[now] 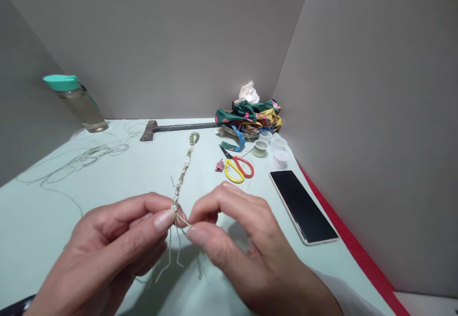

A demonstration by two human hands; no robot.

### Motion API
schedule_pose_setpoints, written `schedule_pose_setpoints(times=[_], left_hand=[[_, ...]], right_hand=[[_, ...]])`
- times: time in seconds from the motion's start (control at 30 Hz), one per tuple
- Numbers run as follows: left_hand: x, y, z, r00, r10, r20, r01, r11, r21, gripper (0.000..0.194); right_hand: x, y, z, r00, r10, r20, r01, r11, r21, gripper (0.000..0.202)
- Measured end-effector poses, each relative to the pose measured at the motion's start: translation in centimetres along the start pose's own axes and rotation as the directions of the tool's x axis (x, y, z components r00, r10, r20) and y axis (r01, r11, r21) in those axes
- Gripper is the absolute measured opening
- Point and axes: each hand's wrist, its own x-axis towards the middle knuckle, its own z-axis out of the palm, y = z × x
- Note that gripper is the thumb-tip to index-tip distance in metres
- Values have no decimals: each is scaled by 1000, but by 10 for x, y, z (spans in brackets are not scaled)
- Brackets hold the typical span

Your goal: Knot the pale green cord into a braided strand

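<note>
A braided cord (pixel 182 173) in green and white, with a small loop at its far end, stretches away from my fingers. My left hand (pixel 125 239) is closed, pinching the near end of the braid between thumb and forefinger. Between the thumb and forefinger of my right hand (pixel 243 239) is a thin green strand (pixel 183 219) that comes out of that end. Several loose thread ends (pixel 179 251) hang below the two hands. Both hands are just above the pale tabletop cloth (pixel 200 297).
Scissors (pixel 234 169), a pink clip (pixel 219 165), thread spools (pixel 260 147) and a phone (pixel 304 206) lie to the right. Behind are a hammer-like tool (pixel 150 130) and patterned fabric (pixel 250 113). Tangled thread (pixel 95 153) and a bottle (pixel 80 104) are on the left. Grey panels (pixel 171 44) enclose the table.
</note>
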Motion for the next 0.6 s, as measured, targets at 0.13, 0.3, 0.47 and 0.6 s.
schedule_pose_setpoints(times=[0.13,0.3,0.47,0.6], left_hand=[[-4,-15,-1,1000,-17,-15,15,995,-102,29],[-2,-22,-2,998,65,-4,-64,996,61,20],[-3,-20,-3,988,148,38,-152,971,185,21],[-3,-18,-3,992,112,65,-122,976,181,23]], right_hand=[[5,0,4,982,185,-30,-176,965,193,5],[3,6,12,949,312,-42,-281,900,332,13],[2,8,13,943,330,-42,-293,882,369,15],[3,9,11,939,344,-24,-308,869,388,14]])
